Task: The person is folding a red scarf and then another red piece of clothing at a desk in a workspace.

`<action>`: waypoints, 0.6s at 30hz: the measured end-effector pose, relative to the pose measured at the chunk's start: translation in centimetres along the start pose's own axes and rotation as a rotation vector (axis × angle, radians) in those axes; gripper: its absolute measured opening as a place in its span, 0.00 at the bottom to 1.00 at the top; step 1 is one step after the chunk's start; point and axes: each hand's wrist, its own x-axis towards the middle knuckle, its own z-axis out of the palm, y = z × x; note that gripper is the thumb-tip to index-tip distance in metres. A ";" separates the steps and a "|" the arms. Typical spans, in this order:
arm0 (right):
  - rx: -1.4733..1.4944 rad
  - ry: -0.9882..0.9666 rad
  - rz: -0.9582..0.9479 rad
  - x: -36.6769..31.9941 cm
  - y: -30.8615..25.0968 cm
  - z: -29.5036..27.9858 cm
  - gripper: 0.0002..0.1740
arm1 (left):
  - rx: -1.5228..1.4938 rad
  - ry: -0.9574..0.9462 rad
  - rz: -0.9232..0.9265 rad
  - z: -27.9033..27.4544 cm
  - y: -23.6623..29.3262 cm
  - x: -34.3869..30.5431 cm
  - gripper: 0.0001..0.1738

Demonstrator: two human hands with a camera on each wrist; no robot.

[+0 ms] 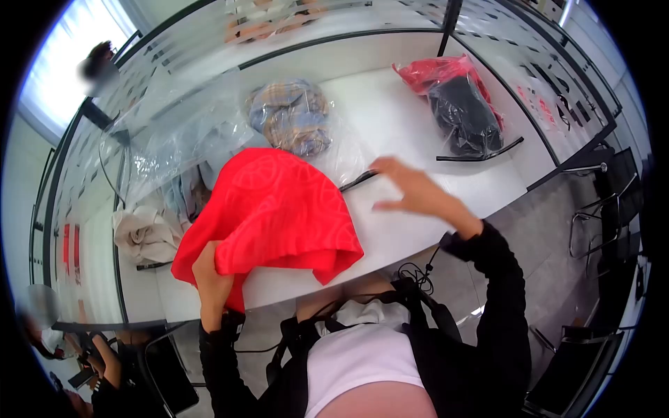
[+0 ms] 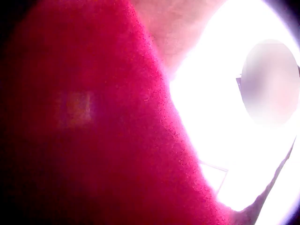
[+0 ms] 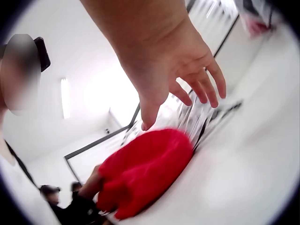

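A bright red cloth (image 1: 279, 202) with a faint tone-on-tone pattern is bunched and draped over the front of the white table. My left hand (image 1: 211, 272) grips its near left edge, thumb over the fabric. In the left wrist view the red cloth (image 2: 103, 122) fills most of the picture and hides the fingers. My right hand (image 1: 418, 191) is raised over the table to the right of the cloth, holding nothing. Its fingers (image 3: 200, 86) are spread and loosely bent above the red cloth (image 3: 150, 164) in the right wrist view.
Behind the cloth lie a plaid garment in clear plastic (image 1: 293, 115) and a large clear bag (image 1: 174, 139). Beige fabric (image 1: 146, 233) sits at the left. A dark bundle in plastic (image 1: 463, 115) with red material rests back right, beside a black strip (image 1: 481, 155). Framed panels border the white table (image 1: 390, 237).
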 end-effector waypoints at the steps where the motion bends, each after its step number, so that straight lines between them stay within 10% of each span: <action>1: 0.063 -0.109 -0.068 -0.3 -1.0 2.1 0.44 | -0.025 0.013 0.042 0.0 0.7 0.2 0.12; 7: -0.274 0.009 -0.150 -0.8 -6.8 8.2 0.58 | -0.133 -0.031 0.145 0.2 6.4 -0.5 0.16; 12: -0.199 -0.075 0.034 0.8 -6.2 7.3 0.31 | -0.122 -0.260 0.175 0.7 5.0 -1.3 0.22; 18: -0.029 0.188 -0.056 0.8 -1.1 -2.4 0.26 | 0.137 0.153 0.106 -3.9 0.7 0.0 0.13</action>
